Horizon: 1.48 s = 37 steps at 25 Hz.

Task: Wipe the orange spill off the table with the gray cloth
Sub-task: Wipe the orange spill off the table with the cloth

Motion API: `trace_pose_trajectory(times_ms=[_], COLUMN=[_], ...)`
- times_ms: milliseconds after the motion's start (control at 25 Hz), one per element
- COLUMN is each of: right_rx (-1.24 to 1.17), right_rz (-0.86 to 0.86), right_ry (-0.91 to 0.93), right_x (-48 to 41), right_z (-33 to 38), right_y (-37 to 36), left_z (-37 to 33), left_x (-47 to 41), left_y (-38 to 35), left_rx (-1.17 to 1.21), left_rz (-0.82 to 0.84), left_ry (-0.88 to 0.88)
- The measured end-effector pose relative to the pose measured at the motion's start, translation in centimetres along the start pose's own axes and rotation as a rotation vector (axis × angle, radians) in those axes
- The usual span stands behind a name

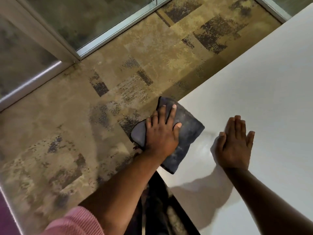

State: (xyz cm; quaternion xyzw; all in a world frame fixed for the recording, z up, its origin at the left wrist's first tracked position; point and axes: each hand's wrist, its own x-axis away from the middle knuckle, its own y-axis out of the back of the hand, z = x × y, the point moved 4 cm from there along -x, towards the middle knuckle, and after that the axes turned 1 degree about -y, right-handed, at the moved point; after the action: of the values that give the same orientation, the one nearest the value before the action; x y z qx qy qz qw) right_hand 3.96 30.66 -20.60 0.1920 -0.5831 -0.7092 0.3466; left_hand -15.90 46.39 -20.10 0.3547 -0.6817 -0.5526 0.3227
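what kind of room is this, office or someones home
Probably an office or similar commercial space, though I can't be sure: patterned carpet tiles, metal-framed glass partitions down to the floor, and a plain white table being wiped.

Office or similar commercial interior, as I see it. Evidence: patterned carpet tiles (118,78) in tan with dark blocks underfoot; glass partition (88,19) in metal framing at 11 o'clock; plain white table (254,92) at 2 o'clock. No domestic furnishings in my view.
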Motion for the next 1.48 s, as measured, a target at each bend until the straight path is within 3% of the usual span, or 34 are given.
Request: trace_pose_trajectory(times_ms=[80,240,320,520,760,1000,1200,1360,1480], right_rx=[-0.009,-0.064,-0.049,0.061,0.065,0.097,0.091,0.102,0.103], right_rz=[0.003,0.016,-0.001,-0.043,-0.057,-0.087,-0.107,-0.134,-0.162], right_ry=[0.052,0.326,0.291,0.301,0.323,0.322,0.339,0.356,0.371], right_x=[0.1,1.5,2.1,2.1,2.5,2.3,2.3,2.3,2.1], right_z=[0.7,6.2,7.8,7.4,8.1,7.9,8.2,8.1,7.9], right_y=[0.5,-0.6,-1.8,-3.1,-2.8,-3.1,-2.7,-3.2,-3.3], left_z=[1.8,2.5,2.8,4.4,7.4,5.0,2.6,4.6,1.7], left_x=[2.1,-1.3,-2.0,4.0,2.1,9.0,11.2,9.0,12.0], left_y=[0.5,1.0,0.9,1.2,1.1,-0.3,-1.6,-2.0,-3.7], left_rx=[0.011,0.085,0.104,0.086,0.291,0.683,1.070,1.175,1.211], left_rz=[0.029,0.149,0.187,-0.037,0.174,-0.204,-0.242,-0.320,-0.463], left_ry=[0.036,0.077,0.084,0.205,0.255,0.454,0.538,0.591,0.622])
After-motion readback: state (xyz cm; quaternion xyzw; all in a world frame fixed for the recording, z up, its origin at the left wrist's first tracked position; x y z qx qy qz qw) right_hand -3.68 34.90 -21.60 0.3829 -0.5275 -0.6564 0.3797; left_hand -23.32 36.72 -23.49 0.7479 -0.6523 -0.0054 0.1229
